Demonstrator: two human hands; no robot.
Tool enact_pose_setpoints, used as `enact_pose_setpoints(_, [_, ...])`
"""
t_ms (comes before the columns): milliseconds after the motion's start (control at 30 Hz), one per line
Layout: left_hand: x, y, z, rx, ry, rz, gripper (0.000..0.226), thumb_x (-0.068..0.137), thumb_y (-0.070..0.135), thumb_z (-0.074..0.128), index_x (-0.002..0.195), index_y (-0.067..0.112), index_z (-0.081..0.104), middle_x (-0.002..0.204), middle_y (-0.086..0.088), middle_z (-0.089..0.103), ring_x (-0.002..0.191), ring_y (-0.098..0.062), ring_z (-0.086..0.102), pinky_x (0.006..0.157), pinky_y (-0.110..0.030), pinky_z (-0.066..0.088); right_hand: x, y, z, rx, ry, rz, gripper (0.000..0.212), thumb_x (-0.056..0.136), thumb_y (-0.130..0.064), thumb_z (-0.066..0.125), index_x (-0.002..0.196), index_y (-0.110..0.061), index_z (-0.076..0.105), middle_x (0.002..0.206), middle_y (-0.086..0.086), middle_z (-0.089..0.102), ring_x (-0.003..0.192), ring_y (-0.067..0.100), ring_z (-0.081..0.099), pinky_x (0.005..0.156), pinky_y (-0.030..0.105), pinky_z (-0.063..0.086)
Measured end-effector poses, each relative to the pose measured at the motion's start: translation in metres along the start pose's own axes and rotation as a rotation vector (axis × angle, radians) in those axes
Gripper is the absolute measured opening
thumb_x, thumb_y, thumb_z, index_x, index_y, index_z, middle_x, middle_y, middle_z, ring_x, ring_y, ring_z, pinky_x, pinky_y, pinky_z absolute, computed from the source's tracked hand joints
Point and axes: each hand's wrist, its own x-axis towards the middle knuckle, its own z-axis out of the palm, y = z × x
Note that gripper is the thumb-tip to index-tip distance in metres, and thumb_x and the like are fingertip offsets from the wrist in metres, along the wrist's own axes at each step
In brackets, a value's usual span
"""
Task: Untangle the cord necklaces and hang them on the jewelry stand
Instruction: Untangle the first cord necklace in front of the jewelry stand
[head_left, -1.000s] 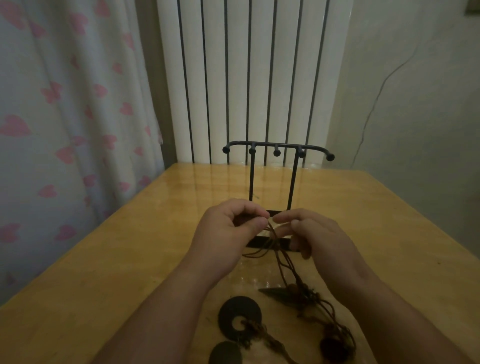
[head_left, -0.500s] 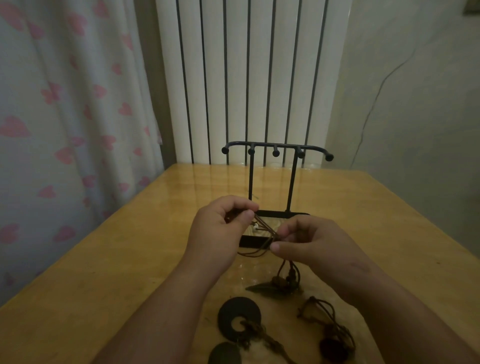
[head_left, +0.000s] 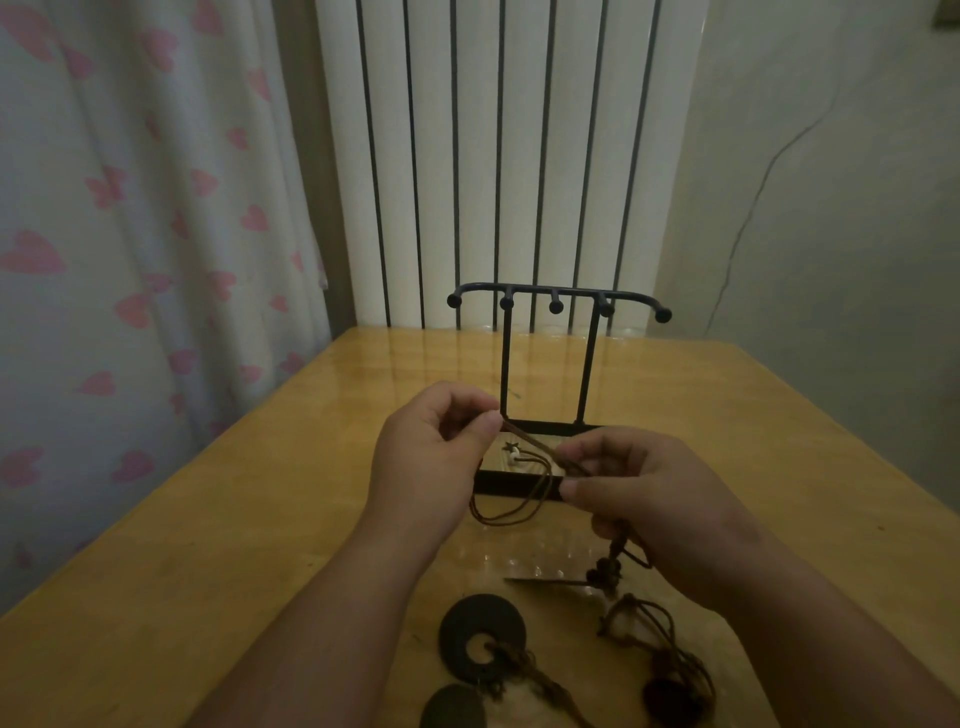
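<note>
Pinching one brown cord (head_left: 535, 445), the left hand (head_left: 431, 457) and right hand (head_left: 654, 504) have drawn further apart, stretching it taut.

Yellow wooden tabletop (head_left: 249, 519), varnished to a high gloss that mirrors the smooth cream ribbed panel (head_left: 478, 156) behind it, carries a jewelry stand (head_left: 558, 297) of thin black metal rod with a dull finish. The cord necklaces (head_left: 532, 441) are brown cord, matt and fibrous; a ring-shaped pendant (head_left: 462, 623) looks dark and matt, possibly wood. At left hangs a soft cloth curtain (head_left: 130, 234); the wall (head_left: 831, 260) is matt plaster.
</note>
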Motion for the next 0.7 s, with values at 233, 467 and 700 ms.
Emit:
enact_pose_setpoints(233, [-0.0003, 0.002, -0.0005, 0.008, 0.027, 0.0, 0.016, 0.092, 0.017, 0.066, 0.092, 0.033, 0.066, 0.091, 0.011, 0.068, 0.091, -0.003, 0.064, 0.084, -0.032, 0.058, 0.0012, 0.0009, 0.0005, -0.131, 0.046, -0.054, 0.017, 0.095, -0.014, 0.058, 0.1, -0.023, 0.071, 0.08, -0.005, 0.074, 0.057, 0.004, 0.057, 0.055, 0.017, 0.048])
enact_pose_setpoints(467, [-0.0004, 0.0014, -0.0003, 0.014, 0.003, -0.006, 0.017, 0.093, 0.018, 0.065, 0.096, 0.034, 0.067, 0.095, 0.012, 0.067, 0.092, -0.004, 0.063, 0.076, -0.023, 0.055, 0.0024, 0.003, 0.0026, -0.138, 0.074, -0.055, 0.023, 0.1, -0.015, 0.048, 0.095, -0.022, 0.07, 0.069, -0.011, 0.069, 0.056, 0.003, 0.055, 0.053, 0.015, 0.048])
enact_pose_setpoints(700, [-0.0025, 0.0007, -0.0009, 0.099, -0.036, 0.109, 0.024, 0.087, 0.009, 0.069, 0.09, 0.032, 0.062, 0.091, 0.005, 0.059, 0.081, -0.009, 0.059, 0.064, -0.02, 0.053, 0.003, 0.0045, 0.0041, -0.091, 0.138, -0.068, 0.022, 0.099, -0.02, 0.051, 0.09, -0.019, 0.071, 0.066, -0.007, 0.067, 0.055, 0.005, 0.057, 0.053, 0.016, 0.048])
